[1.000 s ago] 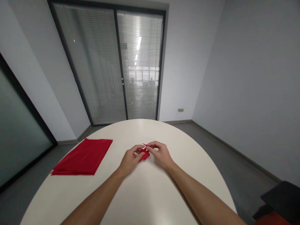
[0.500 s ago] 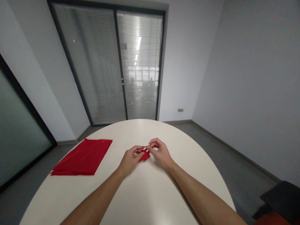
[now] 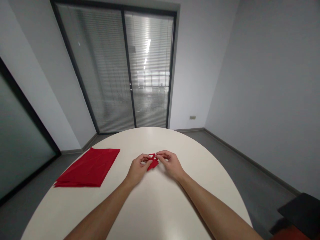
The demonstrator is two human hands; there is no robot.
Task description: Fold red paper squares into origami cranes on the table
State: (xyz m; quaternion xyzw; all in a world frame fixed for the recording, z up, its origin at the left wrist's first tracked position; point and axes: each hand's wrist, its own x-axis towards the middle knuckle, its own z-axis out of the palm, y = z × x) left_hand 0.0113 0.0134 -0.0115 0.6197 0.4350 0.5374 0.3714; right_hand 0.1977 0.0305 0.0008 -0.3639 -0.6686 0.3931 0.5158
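A small piece of red cut paper [image 3: 153, 164] with gaps through its upper part is held between my two hands, above the middle of the table. My left hand [image 3: 139, 169] pinches its left side between thumb and fingers. On its right edge, the thumb and fingertips of my right hand [image 3: 170, 163] close on the paper. The fingers cover part of its outline, so I cannot tell how many layers it has. Further left lies a stack of larger red paper sheets [image 3: 91, 168], apart from both hands.
The round cream table [image 3: 150, 206] carries the red sheets near its left edge. A dark chair [image 3: 302, 210] stands at the lower right. Beyond the table are a glass partition with blinds [image 3: 110, 76] and a wall socket [image 3: 192, 117].
The cut paper has tilted and shifted slightly up and left with my left hand. My right hand's fingers have lowered and drawn closer together. The red stack is unmoved.
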